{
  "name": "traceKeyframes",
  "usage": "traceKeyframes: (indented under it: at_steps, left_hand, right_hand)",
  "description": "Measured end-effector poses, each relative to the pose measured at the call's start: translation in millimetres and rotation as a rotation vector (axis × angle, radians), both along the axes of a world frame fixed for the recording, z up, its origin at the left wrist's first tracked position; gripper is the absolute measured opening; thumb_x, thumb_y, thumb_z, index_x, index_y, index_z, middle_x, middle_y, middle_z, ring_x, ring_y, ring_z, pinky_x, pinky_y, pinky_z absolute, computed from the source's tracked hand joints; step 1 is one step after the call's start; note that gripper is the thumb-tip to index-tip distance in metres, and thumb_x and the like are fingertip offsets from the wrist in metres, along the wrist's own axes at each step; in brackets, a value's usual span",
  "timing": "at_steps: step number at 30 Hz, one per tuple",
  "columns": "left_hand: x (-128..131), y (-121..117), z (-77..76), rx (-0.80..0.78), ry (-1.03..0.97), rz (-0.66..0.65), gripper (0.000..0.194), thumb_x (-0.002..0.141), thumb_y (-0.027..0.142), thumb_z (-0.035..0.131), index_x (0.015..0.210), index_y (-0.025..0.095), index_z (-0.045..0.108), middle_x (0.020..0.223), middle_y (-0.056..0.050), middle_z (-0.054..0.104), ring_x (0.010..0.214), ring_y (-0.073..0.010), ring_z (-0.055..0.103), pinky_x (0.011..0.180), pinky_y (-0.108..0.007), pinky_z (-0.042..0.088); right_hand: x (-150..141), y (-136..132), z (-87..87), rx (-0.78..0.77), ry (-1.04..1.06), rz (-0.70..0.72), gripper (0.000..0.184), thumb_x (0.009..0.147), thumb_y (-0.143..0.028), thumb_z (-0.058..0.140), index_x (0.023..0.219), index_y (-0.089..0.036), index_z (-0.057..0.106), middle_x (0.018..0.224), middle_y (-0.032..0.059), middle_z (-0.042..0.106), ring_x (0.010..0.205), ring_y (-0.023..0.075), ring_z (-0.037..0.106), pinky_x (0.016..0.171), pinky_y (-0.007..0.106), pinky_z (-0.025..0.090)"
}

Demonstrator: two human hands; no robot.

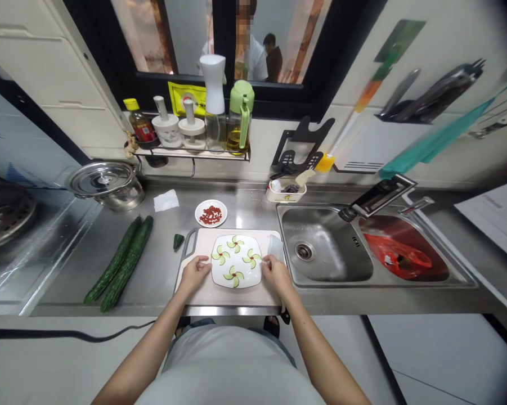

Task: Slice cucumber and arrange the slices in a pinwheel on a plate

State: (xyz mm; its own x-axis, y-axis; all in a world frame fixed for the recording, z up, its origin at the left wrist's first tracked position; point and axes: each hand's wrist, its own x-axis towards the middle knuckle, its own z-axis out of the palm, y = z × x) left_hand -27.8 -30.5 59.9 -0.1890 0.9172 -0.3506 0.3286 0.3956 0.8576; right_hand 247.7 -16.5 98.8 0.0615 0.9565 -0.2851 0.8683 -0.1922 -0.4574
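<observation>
A white squarish plate [245, 269] lies on a pale cutting board [202, 295]. Several pinwheels of cucumber slices [235, 277] with small red centres are laid out on it. At the plate's left edge, my left hand [195, 274] has its fingers closed on the rim. My right hand [276, 272] pinches the opposite rim in the same way. Above the board sits a small white dish [211, 214] of red dried berries. A cut cucumber end [178, 242] rests just left of the board. Two whole cucumbers [129, 256] lie further left on the steel counter.
A lidded steel pot [110, 188] stands at the back left, near a white paper piece [166, 201]. A condiment rack [185, 153] hangs above. To the right is a double sink [324, 247] with a tap [380, 197] and a red plastic bag [399, 256].
</observation>
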Motion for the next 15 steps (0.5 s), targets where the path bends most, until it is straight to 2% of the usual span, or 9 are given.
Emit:
traceKeyframes:
  at_steps: [5,9,15]
  left_hand:
    - [9,0,10.6,-0.084,-0.002,-0.074,0.041,0.071,0.034,0.061,0.106,0.013,0.062,0.065,-0.001,0.066,0.053,-0.0126,0.057,0.052,-0.022,0.040]
    - [10,0,7.1,-0.102,0.023,-0.095,0.035,0.072,0.029,0.059,0.103,0.013,0.064,0.061,0.000,0.065,0.053,-0.0128,0.058,0.054,-0.022,0.041]
    - [9,0,3.2,-0.115,-0.030,-0.121,0.032,0.071,0.024,0.060,0.101,0.014,0.063,0.057,0.002,0.062,0.051,-0.0123,0.057,0.054,-0.022,0.041]
  right_hand:
    - [-6,-1,-8.5,-0.054,0.022,-0.066,0.026,0.086,-0.027,0.049,0.105,-0.016,0.063,0.075,0.0042,0.065,0.070,0.0148,0.055,0.063,0.022,0.032]
    - [-9,1,-9.8,-0.097,0.018,-0.104,0.024,0.086,-0.029,0.049,0.101,-0.016,0.063,0.075,0.0041,0.065,0.070,0.0146,0.054,0.062,0.022,0.031]
    - [-13,2,-10.0,-0.133,-0.018,-0.077,0.022,0.087,-0.028,0.047,0.097,-0.015,0.061,0.083,0.0064,0.065,0.075,0.0153,0.054,0.061,0.023,0.029]
